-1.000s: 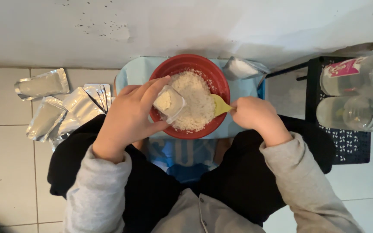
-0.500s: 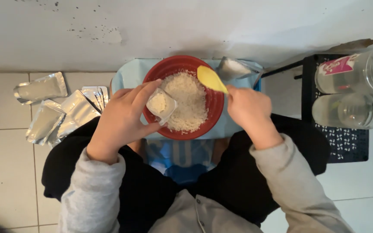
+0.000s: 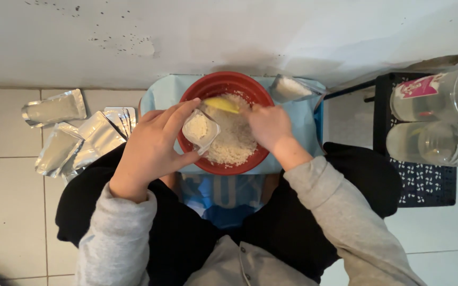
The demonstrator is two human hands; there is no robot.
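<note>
I look down at a tiled floor [image 3: 6, 212] below a white wall [image 3: 229, 32]. At right, one black crate [image 3: 425, 182] carries two clear bottles [image 3: 436, 98] lying on their sides. In front of me is one blue tray [image 3: 303, 122], and on it one red bowl [image 3: 216, 87] heaped with white rice [image 3: 237, 140]. At left, about six silver pouches [image 3: 54, 108] lie on the floor, some overlapping; one more open pouch [image 3: 290, 87] sits on the tray just beside the bowl. My two hands meet over the bowl. My left hand [image 3: 149, 151] is closed around one small clear bag [image 3: 200, 130], partly filled with white rice, held above the bowl's left side. My right hand [image 3: 269, 124] grips one yellow spoon [image 3: 221, 104], which points toward the bag's mouth.
</note>
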